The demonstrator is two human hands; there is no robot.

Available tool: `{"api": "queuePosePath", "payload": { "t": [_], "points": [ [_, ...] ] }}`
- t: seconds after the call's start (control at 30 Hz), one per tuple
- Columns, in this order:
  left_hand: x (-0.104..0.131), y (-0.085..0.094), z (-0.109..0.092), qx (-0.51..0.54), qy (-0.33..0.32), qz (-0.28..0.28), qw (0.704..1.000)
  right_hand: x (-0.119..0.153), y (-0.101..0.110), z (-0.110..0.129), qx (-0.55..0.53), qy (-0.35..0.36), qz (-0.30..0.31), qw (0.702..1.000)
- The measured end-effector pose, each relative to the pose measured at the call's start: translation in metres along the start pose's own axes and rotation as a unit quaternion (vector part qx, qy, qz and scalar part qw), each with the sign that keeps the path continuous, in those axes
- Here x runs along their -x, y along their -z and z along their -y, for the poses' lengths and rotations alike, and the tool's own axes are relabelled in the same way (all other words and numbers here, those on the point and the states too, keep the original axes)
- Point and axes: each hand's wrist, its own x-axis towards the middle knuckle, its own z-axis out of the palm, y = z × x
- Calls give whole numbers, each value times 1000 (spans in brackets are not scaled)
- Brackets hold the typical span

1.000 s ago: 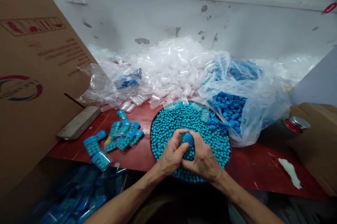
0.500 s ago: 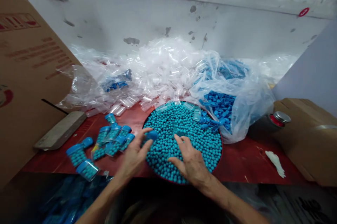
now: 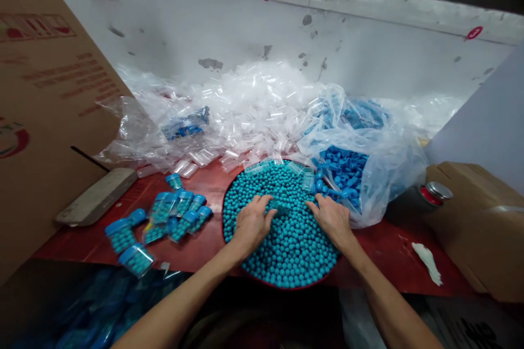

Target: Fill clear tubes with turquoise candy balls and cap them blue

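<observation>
My left hand [image 3: 251, 226] is over the left half of a round red tray [image 3: 223, 212] full of turquoise beads [image 3: 290, 250]. Its thumb and fingers are closed on a small clear container [image 3: 280, 208], partly lost among the beads. At the tray's right side, my right hand [image 3: 333, 220] has thumb and fingertips slightly apart, with nothing visible between them. Its fingertips are beside blue caps [image 3: 327, 190] at the tray's edge. Bead-filled containers with blue lids [image 3: 137, 260] lie on the red table [image 3: 188, 253] to the left.
Behind the tray is a heap of clear empty containers [image 3: 262, 103]. An open plastic bag [image 3: 379, 179] of blue caps stands at the back right. Cardboard boxes [image 3: 49, 98] flank the table; a grey block [image 3: 98, 196] and a silver-lidded jar [image 3: 439, 191] are nearby.
My left hand has moved right over the beads, its blue cap no longer visible, and is now at the clear container. My right hand has left that container and moved right to the caps.
</observation>
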Motion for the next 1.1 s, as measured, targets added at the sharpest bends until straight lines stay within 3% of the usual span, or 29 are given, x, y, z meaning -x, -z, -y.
{"api": "queuePosePath", "payload": {
  "t": [0.1, 0.23, 0.3, 0.4, 0.5, 0.6, 0.8, 0.93, 1.03, 1.1],
  "points": [
    [-9, -17, -5, 24, 5, 26, 999, 14, -7, 3, -23, 83, -9, 996],
    [-7, -24, -2, 20, 7, 18, 1000, 22, -9, -7, -92, 186, -9, 978],
    [-5, -24, -3, 13, -7, 28, 1000, 18, -6, -13, -149, 187, 6, 971],
    [-4, -24, -4, 24, -19, 43, 999, 5, -1, -13, -213, 122, 33, 969],
    [-7, -24, -3, 64, 0, 33, 997, -7, 0, -2, -169, 26, 38, 985],
    [-8, -24, -1, 88, -1, 22, 996, -10, -6, 10, -115, -3, 46, 992],
    [-3, -21, -3, 111, -33, 11, 993, -2, -15, 5, -152, 25, -46, 987],
    [-4, -17, -1, 133, -34, 8, 990, -1, -9, 8, -252, 104, -107, 956],
    [-7, -16, 2, 139, -25, -1, 990, -3, -4, 20, -308, 166, -118, 930],
    [-9, -14, 4, 155, -28, 4, 987, -4, 0, 29, -322, 202, -89, 921]
  ]
}}
